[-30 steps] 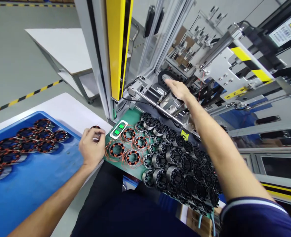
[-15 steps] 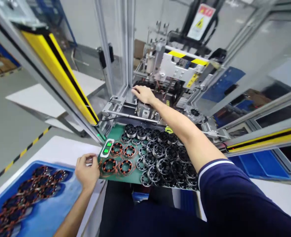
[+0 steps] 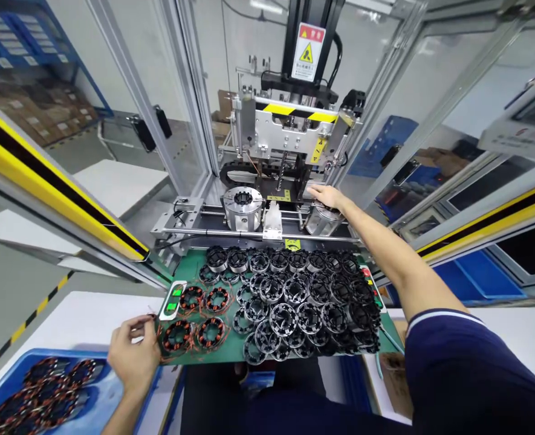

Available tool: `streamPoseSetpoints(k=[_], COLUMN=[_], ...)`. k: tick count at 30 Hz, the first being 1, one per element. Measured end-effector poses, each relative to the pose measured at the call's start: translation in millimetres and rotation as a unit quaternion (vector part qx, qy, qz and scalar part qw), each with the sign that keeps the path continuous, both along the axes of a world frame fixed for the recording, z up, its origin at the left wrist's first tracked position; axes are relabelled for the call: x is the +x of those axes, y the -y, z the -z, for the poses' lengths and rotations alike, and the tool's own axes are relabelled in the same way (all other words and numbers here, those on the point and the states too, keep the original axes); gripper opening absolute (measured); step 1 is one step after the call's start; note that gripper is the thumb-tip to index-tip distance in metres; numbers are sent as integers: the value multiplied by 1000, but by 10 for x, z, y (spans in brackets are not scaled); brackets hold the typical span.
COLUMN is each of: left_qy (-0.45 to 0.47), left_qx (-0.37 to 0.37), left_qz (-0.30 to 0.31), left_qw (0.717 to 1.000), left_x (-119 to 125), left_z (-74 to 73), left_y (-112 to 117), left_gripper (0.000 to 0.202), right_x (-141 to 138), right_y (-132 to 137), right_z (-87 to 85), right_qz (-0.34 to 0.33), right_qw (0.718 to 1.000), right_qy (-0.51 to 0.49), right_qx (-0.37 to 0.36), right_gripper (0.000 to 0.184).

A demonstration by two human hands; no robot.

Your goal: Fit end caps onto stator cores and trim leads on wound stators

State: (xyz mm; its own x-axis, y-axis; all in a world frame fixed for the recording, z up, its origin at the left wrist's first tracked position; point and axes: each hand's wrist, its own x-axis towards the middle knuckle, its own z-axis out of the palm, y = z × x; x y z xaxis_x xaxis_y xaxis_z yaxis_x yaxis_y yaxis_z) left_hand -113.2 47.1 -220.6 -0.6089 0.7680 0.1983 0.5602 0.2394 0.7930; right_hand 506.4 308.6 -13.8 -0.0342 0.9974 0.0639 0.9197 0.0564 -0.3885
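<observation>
My right hand [image 3: 327,196] reaches into the machine and lies palm down, fingers spread, on top of the right metal fixture [image 3: 319,222]. The left metal fixture [image 3: 243,206] holds a black stator core. My left hand [image 3: 133,357] hovers at the left edge of the green mat [image 3: 231,351], its fingers pinched together beside the copper-wound stators [image 3: 199,315]; what they pinch is too small to make out. A dense pile of black unwound stator cores [image 3: 306,296] covers the rest of the mat.
A blue tray [image 3: 108,386] with several wound stators [image 3: 45,396] sits at the lower left. A box with green lights [image 3: 172,300] lies on the mat's left edge. The striped machine head [image 3: 294,124] hangs above the fixtures. Yellow light-curtain bars [image 3: 58,188] flank the opening.
My head has swung right and up, so the machine now faces me. My right hand has moved from the machine's left side to the right fixture. My left hand stays by the wound stators.
</observation>
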Motion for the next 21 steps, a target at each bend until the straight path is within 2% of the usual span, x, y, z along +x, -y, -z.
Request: streamPoseSetpoints(k=[2,4,7,12,14,17,19,21], left_qy=[0,5,22,48,48,40,38,42], left_qx=[-2,-5,-4,4,3,0,-2,2], left_qz=[-8,-12,-15,-8,4,19,25,41], left_qw=[1000,1000,1000,999,999,999,999,998], left_x=[8,29,86,219,241,208,193,258], left_z=[-19,-45,-98,-192,-198,-184,-199,-252], left_y=[-10,-21,-44,-74,-74,-59,-52,-72], left_gripper=[34,31,23,10,7,6,5,9], right_x=[-27,-88,-179,-445,-764,-1562,-2144,-2556], right_y=[-58,-93,-14,386,521,699,890,1179], right_z=[118,131,4,-314,-407,-531,-636,-747], right_qz=[-1,0,15,31,6,-57,-118,-198], right_qw=[999,999,998,994,992,988,982,971], right_qy=[16,29,52,80,73,45,25,5], right_qx=[-32,-40,-15,72,102,134,143,134], right_gripper=[55,52,49,36,30,36,40,37])
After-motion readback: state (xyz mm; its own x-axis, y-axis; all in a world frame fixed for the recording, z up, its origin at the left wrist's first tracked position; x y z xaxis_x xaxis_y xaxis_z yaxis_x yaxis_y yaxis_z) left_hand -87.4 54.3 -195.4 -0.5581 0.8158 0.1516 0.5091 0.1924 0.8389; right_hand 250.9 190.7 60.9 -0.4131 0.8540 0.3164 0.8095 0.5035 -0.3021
